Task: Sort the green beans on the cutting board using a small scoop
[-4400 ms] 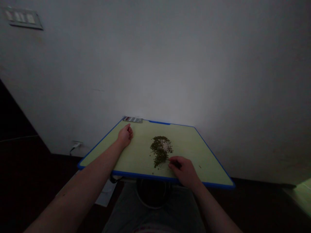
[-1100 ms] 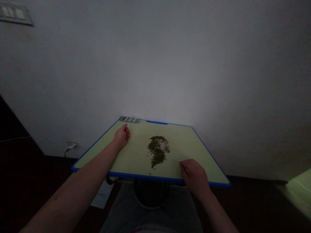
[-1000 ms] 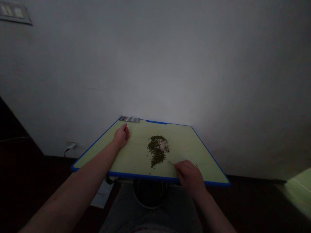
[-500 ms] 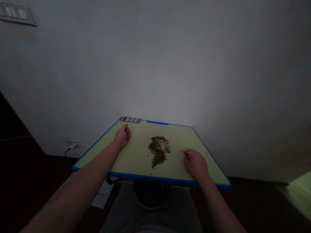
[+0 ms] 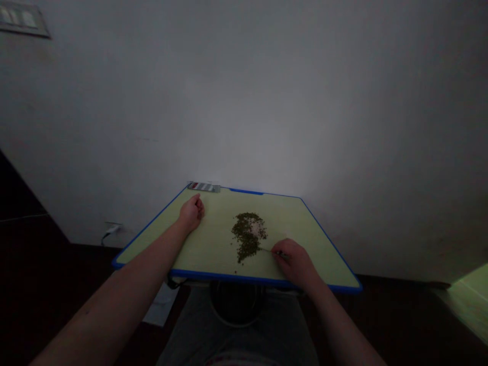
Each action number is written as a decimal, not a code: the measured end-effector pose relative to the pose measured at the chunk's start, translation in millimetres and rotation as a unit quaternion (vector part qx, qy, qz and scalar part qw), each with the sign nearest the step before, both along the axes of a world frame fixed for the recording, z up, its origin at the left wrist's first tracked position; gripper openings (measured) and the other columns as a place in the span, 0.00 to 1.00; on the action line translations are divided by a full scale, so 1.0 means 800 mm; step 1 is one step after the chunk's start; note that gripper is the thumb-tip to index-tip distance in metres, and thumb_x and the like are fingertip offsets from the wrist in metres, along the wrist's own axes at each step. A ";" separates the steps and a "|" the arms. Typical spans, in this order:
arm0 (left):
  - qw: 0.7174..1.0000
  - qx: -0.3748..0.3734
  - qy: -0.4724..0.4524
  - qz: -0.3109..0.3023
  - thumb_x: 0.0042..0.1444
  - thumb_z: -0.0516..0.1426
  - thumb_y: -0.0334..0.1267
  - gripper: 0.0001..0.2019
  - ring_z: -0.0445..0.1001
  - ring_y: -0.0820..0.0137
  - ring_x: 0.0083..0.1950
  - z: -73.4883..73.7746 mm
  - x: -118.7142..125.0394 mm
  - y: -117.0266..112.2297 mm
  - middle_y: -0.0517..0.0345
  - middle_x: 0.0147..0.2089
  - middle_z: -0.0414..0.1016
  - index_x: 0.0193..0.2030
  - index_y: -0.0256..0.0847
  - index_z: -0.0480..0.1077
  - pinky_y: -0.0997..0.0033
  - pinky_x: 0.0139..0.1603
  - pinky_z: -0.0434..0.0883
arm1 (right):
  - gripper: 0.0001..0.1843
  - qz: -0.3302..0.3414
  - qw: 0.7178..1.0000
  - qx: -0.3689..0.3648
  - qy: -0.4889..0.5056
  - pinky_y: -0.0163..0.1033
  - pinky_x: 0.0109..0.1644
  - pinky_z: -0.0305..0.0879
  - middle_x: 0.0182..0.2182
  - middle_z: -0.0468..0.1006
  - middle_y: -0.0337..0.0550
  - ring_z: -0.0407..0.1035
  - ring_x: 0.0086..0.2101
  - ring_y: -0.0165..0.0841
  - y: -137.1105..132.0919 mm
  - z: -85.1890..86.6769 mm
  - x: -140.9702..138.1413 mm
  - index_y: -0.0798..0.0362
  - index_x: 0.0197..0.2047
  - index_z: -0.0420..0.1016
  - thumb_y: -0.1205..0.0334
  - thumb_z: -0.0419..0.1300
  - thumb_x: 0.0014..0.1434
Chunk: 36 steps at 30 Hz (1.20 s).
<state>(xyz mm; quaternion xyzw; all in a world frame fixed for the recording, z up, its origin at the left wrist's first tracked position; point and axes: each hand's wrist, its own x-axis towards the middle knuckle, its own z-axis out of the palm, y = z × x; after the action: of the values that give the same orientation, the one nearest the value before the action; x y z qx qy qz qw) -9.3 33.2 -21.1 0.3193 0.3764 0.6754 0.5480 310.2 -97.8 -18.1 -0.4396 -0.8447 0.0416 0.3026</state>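
Nearest: the person's lap (image 5: 285, 333) in grey cloth, with a dark round vessel (image 5: 237, 325) partly under the near edge of the tabletop. Contents too dark to make out. Pale sheet (image 5: 158, 307) lower down, to the person's left.

Tabletop (image 5: 217, 249) is pale yellow-green with a blue rim. Right hand (image 5: 295, 260) is over its near right part, fingers closed on a thin tool (image 5: 267, 250); its tip meets the right edge of the pile's near end. Too dim to tell the tool type.

Pile of small green grains (image 5: 247, 248) sits mid-tabletop between the hands, a few strays around it. Whitish patch (image 5: 255, 229) on its right side.

Left hand (image 5: 191, 213) rests left of the pile, well apart from it, fingers curled in, nothing seen in them.

Farther: flat striped item (image 5: 202, 186) in the far left corner, then grey wall (image 5: 244, 112), plugged-in cord (image 5: 112, 231) low left, switch panel (image 5: 23, 19) upper left.
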 end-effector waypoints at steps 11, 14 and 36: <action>1.000 0.002 -0.001 -0.004 0.48 0.50 0.43 0.17 0.46 0.80 0.10 -0.002 -0.001 0.002 0.68 0.10 0.46 0.15 0.41 0.49 0.75 0.11 0.42 | 0.07 0.066 0.997 -0.025 0.004 0.37 0.38 0.59 0.28 0.71 0.41 0.63 0.33 0.30 -0.023 0.008 0.004 0.53 0.30 0.69 0.70 0.51 0.53; 1.000 0.000 0.000 -0.002 0.48 0.50 0.43 0.17 0.46 0.80 0.10 -0.001 -0.001 0.002 0.68 0.10 0.47 0.16 0.41 0.49 0.75 0.11 0.42 | 0.07 0.080 0.996 -0.026 -0.002 0.37 0.37 0.59 0.28 0.71 0.41 0.63 0.32 0.30 -0.028 0.009 0.004 0.53 0.30 0.69 0.69 0.50 0.54; 1.000 -0.003 0.005 -0.005 0.48 0.50 0.44 0.17 0.47 0.80 0.10 -0.002 -0.003 0.004 0.68 0.10 0.47 0.16 0.41 0.49 0.75 0.11 0.41 | 0.07 0.039 0.999 0.021 -0.025 0.35 0.37 0.60 0.27 0.72 0.40 0.63 0.32 0.29 -0.031 0.001 -0.003 0.53 0.30 0.69 0.71 0.51 0.52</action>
<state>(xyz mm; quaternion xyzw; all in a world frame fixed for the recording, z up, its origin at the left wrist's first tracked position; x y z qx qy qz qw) -11.8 36.2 -23.0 0.3232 0.3797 0.6697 0.5504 308.1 -122.9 -17.2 -0.4002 -0.8693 0.0245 0.2889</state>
